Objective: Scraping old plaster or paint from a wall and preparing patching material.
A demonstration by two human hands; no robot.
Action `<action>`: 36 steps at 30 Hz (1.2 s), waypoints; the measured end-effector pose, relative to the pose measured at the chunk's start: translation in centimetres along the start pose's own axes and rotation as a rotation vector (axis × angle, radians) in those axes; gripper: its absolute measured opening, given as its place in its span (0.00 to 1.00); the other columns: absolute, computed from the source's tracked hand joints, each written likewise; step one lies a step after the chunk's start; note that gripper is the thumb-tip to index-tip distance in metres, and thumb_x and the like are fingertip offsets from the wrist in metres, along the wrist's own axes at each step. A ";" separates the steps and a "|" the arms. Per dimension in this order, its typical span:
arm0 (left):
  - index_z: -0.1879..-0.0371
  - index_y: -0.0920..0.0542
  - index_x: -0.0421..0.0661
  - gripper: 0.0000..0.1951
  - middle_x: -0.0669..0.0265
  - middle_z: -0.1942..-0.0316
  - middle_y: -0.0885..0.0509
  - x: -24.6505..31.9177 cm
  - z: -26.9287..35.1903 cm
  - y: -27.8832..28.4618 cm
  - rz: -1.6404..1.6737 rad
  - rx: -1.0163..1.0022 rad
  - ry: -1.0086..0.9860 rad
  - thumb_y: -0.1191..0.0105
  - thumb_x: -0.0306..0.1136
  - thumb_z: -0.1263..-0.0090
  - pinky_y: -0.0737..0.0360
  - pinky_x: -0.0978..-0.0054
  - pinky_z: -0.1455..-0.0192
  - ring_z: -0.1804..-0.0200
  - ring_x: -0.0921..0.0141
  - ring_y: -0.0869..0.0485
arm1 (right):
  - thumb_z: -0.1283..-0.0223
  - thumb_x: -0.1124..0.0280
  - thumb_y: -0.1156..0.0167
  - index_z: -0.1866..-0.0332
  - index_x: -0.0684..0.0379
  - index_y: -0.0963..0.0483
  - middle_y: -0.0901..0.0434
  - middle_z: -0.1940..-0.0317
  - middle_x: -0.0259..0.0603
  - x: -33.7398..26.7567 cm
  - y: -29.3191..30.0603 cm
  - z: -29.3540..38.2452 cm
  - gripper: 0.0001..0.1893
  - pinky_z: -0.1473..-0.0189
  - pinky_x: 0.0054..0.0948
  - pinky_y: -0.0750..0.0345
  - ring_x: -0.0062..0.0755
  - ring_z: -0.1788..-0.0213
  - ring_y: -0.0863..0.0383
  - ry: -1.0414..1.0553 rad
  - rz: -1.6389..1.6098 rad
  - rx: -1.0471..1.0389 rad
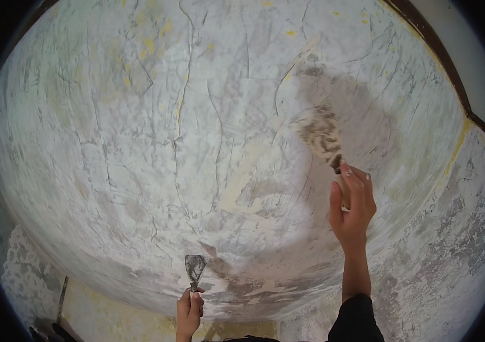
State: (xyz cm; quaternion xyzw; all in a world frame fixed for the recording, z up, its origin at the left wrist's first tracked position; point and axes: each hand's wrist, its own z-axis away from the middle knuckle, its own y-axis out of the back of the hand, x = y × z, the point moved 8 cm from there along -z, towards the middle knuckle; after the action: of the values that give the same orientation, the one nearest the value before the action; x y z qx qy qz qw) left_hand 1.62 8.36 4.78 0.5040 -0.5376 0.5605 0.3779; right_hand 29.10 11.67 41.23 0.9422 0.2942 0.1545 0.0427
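Observation:
A plastered surface (131, 107), likely a wall, spreads before me, pale and cracked, with grey stains and cream smears of filler (244, 171). My right hand (353, 205) grips the handle of a wide putty knife (321, 132). Cream filler and dark marks cover its blurred blade, which lies at or close to the surface; contact cannot be made out. Lower down, my left hand (189, 310) holds a smaller putty knife (195, 268) by the handle, blade pointing up. Dark residue coats this blade. Some white specks dot the fingers of my right hand.
A dark brown trim strip (447, 60) borders the surface at upper right. Rough, flaking plaster (439, 243) meets it on the right. At lower left are a patchy grey-white area (28, 269) and a yellowish strip (110, 308). Shadows fall across the right and lower parts.

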 end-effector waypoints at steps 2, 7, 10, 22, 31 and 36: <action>0.54 0.23 0.38 0.14 0.78 0.82 0.33 0.2 -0.3 -0.4 0.032 -0.015 0.003 0.56 0.38 0.17 0.41 0.83 0.81 0.83 0.86 0.39 | 0.41 0.83 0.37 0.42 0.61 0.24 0.21 0.55 0.46 -0.7 -0.7 -1.4 0.20 0.59 0.32 0.23 0.41 0.61 0.21 0.077 0.029 0.007; 0.53 0.24 0.39 0.15 0.77 0.83 0.34 0.4 -1.1 -0.8 0.023 -0.015 -0.049 0.57 0.41 0.17 0.44 0.83 0.83 0.83 0.86 0.40 | 0.41 0.81 0.35 0.37 0.59 0.24 0.23 0.57 0.41 -0.6 -2.2 -4.0 0.24 0.74 0.23 0.28 0.26 0.73 0.24 0.121 0.050 0.085; 0.53 0.24 0.40 0.15 0.76 0.83 0.34 0.2 -1.5 -0.9 0.041 -0.012 -0.051 0.57 0.40 0.17 0.44 0.83 0.83 0.83 0.85 0.40 | 0.39 0.80 0.36 0.34 0.60 0.27 0.24 0.56 0.42 -0.7 -3.2 -5.8 0.25 0.75 0.21 0.25 0.25 0.73 0.23 0.131 0.095 0.118; 0.53 0.24 0.40 0.14 0.76 0.82 0.34 -0.3 -2.6 -0.7 0.059 -0.009 -0.029 0.57 0.39 0.17 0.44 0.82 0.83 0.83 0.85 0.41 | 0.36 0.79 0.41 0.32 0.67 0.32 0.25 0.58 0.46 -3.5 -7.7 -3.8 0.26 0.72 0.26 0.17 0.34 0.69 0.17 0.010 0.371 -0.188; 0.53 0.23 0.41 0.14 0.76 0.82 0.35 -0.1 -2.5 -0.8 0.066 -0.029 -0.024 0.57 0.40 0.17 0.45 0.82 0.83 0.83 0.85 0.40 | 0.36 0.78 0.41 0.34 0.67 0.30 0.24 0.58 0.47 -3.5 -4.2 -3.3 0.24 0.74 0.25 0.21 0.32 0.71 0.19 0.031 0.194 -0.195; 0.53 0.24 0.41 0.14 0.77 0.82 0.35 0.1 -2.7 -1.3 0.053 -0.062 -0.023 0.57 0.40 0.17 0.46 0.83 0.83 0.83 0.85 0.41 | 0.35 0.80 0.41 0.33 0.62 0.29 0.24 0.60 0.45 -1.6 -2.8 -7.6 0.24 0.67 0.32 0.23 0.37 0.65 0.20 0.020 0.121 -0.034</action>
State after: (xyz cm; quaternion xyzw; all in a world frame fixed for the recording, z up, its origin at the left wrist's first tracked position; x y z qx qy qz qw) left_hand 2.48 11.16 5.38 0.4841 -0.5721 0.5476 0.3722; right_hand 23.89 12.98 47.54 0.9558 0.2344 0.1713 0.0463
